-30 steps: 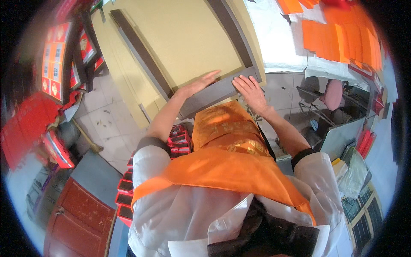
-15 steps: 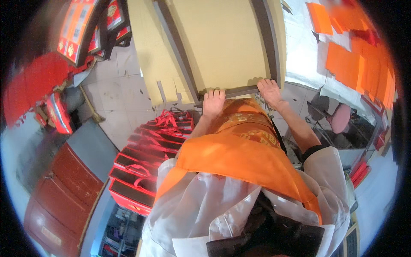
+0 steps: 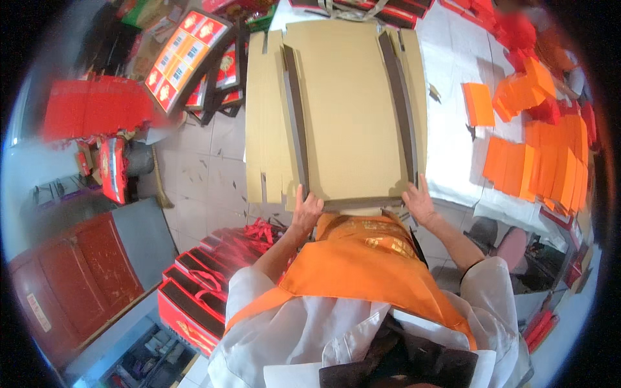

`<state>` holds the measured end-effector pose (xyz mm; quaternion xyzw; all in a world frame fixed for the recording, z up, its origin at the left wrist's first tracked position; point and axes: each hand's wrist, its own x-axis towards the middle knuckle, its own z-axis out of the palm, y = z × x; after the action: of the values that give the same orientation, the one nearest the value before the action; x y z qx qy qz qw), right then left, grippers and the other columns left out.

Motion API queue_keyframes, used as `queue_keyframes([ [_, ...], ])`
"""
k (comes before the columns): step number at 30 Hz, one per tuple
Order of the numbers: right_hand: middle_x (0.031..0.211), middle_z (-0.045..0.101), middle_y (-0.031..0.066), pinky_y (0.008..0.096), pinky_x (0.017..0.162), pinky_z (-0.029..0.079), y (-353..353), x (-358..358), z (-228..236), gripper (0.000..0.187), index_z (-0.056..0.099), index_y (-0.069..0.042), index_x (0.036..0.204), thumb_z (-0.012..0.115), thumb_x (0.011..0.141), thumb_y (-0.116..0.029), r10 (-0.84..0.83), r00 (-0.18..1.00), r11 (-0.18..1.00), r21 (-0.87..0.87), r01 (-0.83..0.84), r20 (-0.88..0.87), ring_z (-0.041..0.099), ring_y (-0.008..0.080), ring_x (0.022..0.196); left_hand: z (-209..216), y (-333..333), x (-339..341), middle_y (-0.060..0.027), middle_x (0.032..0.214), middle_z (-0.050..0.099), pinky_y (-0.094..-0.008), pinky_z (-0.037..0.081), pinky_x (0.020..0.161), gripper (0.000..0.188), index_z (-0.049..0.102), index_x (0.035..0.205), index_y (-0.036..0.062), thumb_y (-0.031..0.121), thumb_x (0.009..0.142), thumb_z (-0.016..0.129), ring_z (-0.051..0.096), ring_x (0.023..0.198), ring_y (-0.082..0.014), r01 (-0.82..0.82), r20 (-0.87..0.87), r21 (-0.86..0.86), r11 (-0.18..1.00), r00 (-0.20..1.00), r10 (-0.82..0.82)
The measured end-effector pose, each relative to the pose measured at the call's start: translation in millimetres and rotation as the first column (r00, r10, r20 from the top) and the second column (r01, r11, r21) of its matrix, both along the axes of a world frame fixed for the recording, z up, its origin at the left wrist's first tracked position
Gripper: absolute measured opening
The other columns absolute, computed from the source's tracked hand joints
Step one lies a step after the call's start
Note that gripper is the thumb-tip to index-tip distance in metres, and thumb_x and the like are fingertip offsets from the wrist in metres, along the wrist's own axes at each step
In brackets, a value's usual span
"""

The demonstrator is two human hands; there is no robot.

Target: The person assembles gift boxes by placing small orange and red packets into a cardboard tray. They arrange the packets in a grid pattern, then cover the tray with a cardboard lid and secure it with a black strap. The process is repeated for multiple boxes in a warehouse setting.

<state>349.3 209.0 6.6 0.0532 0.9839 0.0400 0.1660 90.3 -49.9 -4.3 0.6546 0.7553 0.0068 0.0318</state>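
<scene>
As the left hand (image 3: 309,208) and right hand (image 3: 420,205) touched the near corners of the cardboard tray (image 3: 349,123) on the worktop (image 3: 445,149), fingers (image 3: 299,194) part-curled, grip indeterminable, even pressure seemed advisable to keep sides square.

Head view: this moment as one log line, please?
left hand: at near end of left long dark-brown strip | right hand: at near end of right strip | flat tan cardboard sheet: between strips
</scene>
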Motion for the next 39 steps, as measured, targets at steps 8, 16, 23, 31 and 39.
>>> queue_keyframes([
  [8, 0.084, 0.057, 0.0071, 0.0643, 0.103, 0.004, -1.5, 20.7, 18.3, 0.024, 0.056, -0.006, 0.094, 0.057, 0.078, -0.024, 0.021, 0.986, 0.956, -0.293, 0.028, 0.163, 0.046, 0.0213, 0.108, 11.0, 4.9, -3.9, -0.004, 0.077, 0.055, -0.0553, 0.015, 0.106, 0.032, 0.057, 0.081, 0.0077, 0.038, 0.072, 0.062, 0.051, 0.091, -0.0207, 0.264, 0.232, -0.324, 0.909, 0.953, -0.194],
  [16, 0.116, 0.05, 0.016, 0.0399, 0.102, 0.026, 121.8, -71.6, 44.5, 0.043, 0.045, -0.001, 0.115, 0.059, 0.082, -0.026, -0.719, 0.664, 0.608, -0.648, 0.459, -0.204, 0.043, 0.0298, 0.114, 13.9, 106.0, -100.3, -0.0148, 0.119, 0.048, -0.0467, 0.021, 0.104, 0.05, 0.044, 0.12, 0.0052, 0.023, 0.076, 0.062, 0.038, 0.117, -0.031, -0.322, 0.492, 0.079, 0.943, 0.836, 0.244],
  [23, 0.12, 0.048, 0.0205, 0.0342, 0.096, 0.034, 251.7, -213.4, -17.7, 0.059, 0.037, 0.001, 0.126, 0.062, 0.079, -0.023, -0.965, 0.163, -0.101, -0.868, 0.487, 0.204, 0.044, 0.0286, 0.116, -45.6, 264.1, -213.0, -0.0159, 0.118, 0.05, -0.0381, 0.034, 0.095, 0.053, 0.042, 0.123, 0.0021, 0.012, 0.074, 0.061, 0.044, 0.112, -0.0335, -0.876, 0.746, -0.046, 0.48, 0.289, 0.6],
  [31, 0.093, 0.059, -0.0015, 0.0218, 0.078, 0.041, 239.3, -197.1, -34.3, 0.031, 0.056, -0.005, 0.108, 0.06, 0.083, -0.023, -0.862, 0.449, -0.029, -0.909, 0.415, 0.233, 0.051, 0.0057, 0.086, -27.6, 256.4, -209.3, -0.0101, 0.098, 0.054, -0.0319, 0.039, 0.086, 0.021, 0.058, 0.093, 0.0018, 0.0, 0.073, 0.051, 0.051, 0.098, -0.023, -0.59, 0.914, -0.062, 0.805, 0.29, 0.283],
  [39, 0.095, 0.058, 0.011, 0.0307, 0.079, 0.041, 226.1, -208.6, -47.5, 0.032, 0.059, 0.001, 0.08, 0.059, 0.083, -0.031, -0.915, 0.355, 0.354, -0.8, 0.485, -0.19, 0.054, 0.0204, 0.089, -33.2, 259.4, -200.1, -0.0132, 0.099, 0.049, -0.0356, 0.039, 0.083, 0.034, 0.052, 0.095, 0.0018, 0.027, 0.077, 0.066, 0.047, 0.093, -0.0239, -0.673, 0.826, 0.109, 0.732, 0.471, 0.31],
])
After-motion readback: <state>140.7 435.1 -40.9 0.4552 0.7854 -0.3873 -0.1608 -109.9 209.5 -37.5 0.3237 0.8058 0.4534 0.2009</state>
